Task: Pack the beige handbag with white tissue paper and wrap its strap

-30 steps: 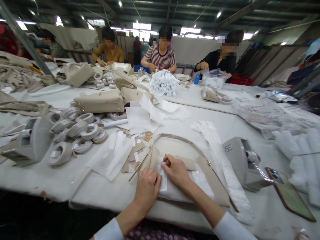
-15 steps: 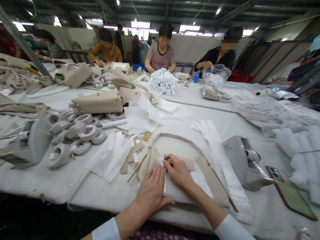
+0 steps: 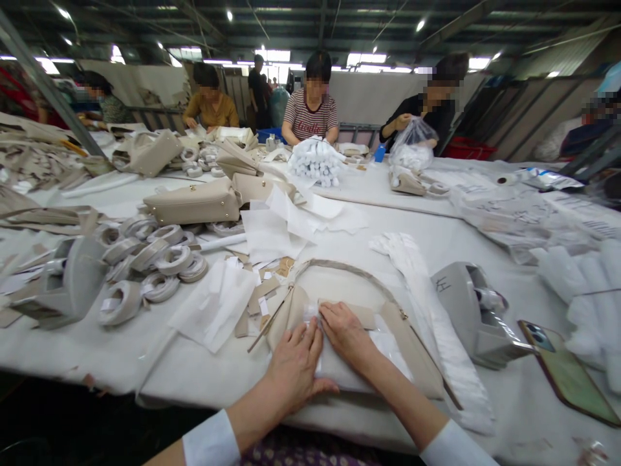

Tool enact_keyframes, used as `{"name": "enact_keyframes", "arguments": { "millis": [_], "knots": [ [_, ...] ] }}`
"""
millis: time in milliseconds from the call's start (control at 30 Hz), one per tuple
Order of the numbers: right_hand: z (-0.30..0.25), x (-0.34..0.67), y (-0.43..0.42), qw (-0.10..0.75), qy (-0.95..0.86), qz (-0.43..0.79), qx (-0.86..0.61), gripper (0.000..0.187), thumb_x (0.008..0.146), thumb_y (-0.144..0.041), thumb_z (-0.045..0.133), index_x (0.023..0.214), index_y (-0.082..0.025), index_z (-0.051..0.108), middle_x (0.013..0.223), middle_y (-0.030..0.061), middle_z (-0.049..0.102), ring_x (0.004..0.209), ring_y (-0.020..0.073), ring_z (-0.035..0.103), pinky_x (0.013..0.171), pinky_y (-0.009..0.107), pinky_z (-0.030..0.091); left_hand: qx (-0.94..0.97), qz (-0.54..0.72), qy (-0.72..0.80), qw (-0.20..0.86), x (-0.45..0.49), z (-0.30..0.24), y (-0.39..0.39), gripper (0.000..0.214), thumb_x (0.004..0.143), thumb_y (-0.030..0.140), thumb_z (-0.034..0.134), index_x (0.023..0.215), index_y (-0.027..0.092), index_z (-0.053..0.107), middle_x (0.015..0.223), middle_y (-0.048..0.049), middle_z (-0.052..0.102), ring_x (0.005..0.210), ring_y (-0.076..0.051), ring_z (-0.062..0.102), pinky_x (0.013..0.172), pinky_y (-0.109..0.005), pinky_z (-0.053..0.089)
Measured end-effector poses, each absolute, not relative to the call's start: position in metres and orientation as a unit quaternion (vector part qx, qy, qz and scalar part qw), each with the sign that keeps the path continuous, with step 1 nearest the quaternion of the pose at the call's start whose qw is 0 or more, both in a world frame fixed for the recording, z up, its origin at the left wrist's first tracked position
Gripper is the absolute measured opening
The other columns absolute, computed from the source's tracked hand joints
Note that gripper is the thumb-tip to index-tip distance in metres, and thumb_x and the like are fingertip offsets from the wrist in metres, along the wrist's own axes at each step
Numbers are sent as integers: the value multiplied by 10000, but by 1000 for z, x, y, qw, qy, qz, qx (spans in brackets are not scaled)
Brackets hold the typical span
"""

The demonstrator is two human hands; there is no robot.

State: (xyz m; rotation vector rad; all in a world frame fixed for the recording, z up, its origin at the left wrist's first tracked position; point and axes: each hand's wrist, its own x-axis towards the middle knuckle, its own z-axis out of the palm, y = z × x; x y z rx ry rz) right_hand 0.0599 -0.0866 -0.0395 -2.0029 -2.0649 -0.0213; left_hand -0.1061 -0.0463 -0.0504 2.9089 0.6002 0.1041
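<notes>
A beige handbag (image 3: 412,356) lies flat on the white table in front of me, its strap (image 3: 349,268) arching away from me. White wrapping paper (image 3: 388,346) covers part of its front. My left hand (image 3: 295,369) lies flat on the bag, fingers stretched out and pressing the paper down. Beside it, my right hand (image 3: 347,333) rests on the bag with its fingertips pressed down on the paper at the top edge, touching the left hand's fingertips. A thin stick-like tool (image 3: 272,320) lies just left of the bag.
Several tape rolls (image 3: 165,259) and a grey dispenser (image 3: 72,281) lie at the left, another dispenser (image 3: 473,314) and a phone (image 3: 565,372) at the right. Loose paper sheets (image 3: 218,301), a finished bag (image 3: 194,204) and white rolls (image 3: 315,162) lie beyond. Several people work across the table.
My left hand slid forward from the bag's near edge and flattened onto the paper. My right hand's pinch at the top edge lowered into a press. The person at the far right lifted a plastic bag.
</notes>
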Motion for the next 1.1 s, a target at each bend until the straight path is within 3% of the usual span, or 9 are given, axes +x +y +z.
{"name": "enact_keyframes", "arguments": {
  "millis": [233, 400, 500, 633, 800, 933, 1100],
  "knots": [
    [-39, 63, -89, 162, -707, -17, -688, 184, 889, -48, 448, 980, -140, 579, 963, 80, 609, 846, 199, 513, 824, 307, 434, 975, 19, 198, 96, -106, -37, -44, 907, 796, 792, 346, 1423, 137, 348, 1494, -147, 312, 1256, -347, 420, 973, -482, 387],
    [-34, 60, -91, 87, -762, -29, -642, 117, 896, -128, 511, 910, -150, 625, 956, 92, 610, 850, 220, 502, 819, 343, 446, 975, 34, 198, 93, -105, -37, -43, 907, 782, 792, 388, 1412, 140, 361, 1437, -158, 410, 1232, -338, 443, 953, -471, 400],
    [-37, 59, -95, 60, -778, -28, -625, 158, 886, -123, 513, 990, -138, 631, 1030, 118, 607, 933, 241, 503, 880, 372, 440, 975, 50, 196, 86, -105, -42, -43, 909, 774, 793, 400, 1392, 126, 388, 1395, -157, 463, 1231, -319, 449, 969, -459, 396],
    [-42, 56, -97, 64, -758, -26, -649, 248, 857, -78, 505, 1079, -98, 612, 1148, 159, 577, 1005, 254, 491, 918, 379, 438, 976, 76, 198, 55, -106, -59, -48, 980, 760, 795, 417, 1405, 60, 353, 1442, -191, 390, 1282, -320, 415, 1017, -439, 374],
    [-45, 52, -94, 59, -757, -16, -651, 199, 860, -91, 513, 1017, -113, 634, 1068, 145, 595, 971, 256, 495, 882, 385, 455, 973, 78, 219, 0, -110, -74, -61, 984, 769, 754, 472, 1419, 33, 316, 1460, -237, 328, 1331, -346, 353, 1091, -504, 286],
    [-47, 50, -92, 42, -758, -36, -650, 199, 862, -88, 520, 1027, -107, 630, 1045, 146, 597, 981, 271, 500, 873, 396, 453, 976, 25, 212, 30, -109, -65, -59, 1086, 676, 812, 515, 1426, 53, 312, 1469, -227, 314, 1357, -362, 298, 1100, -591, 229],
    [-44, 49, -96, 53, -753, -54, -654, 298, 868, -97, 518, 1157, -143, 576, 1080, 133, 582, 938, 259, 503, 841, 381, 454, 974, -19, 216, 62, -102, -51, -49, 1107, 632, 779, 608, 1428, 70, 309, 1480, -219, 293, 1375, -346, 267, 1091, -600, 234]
  ]
}}
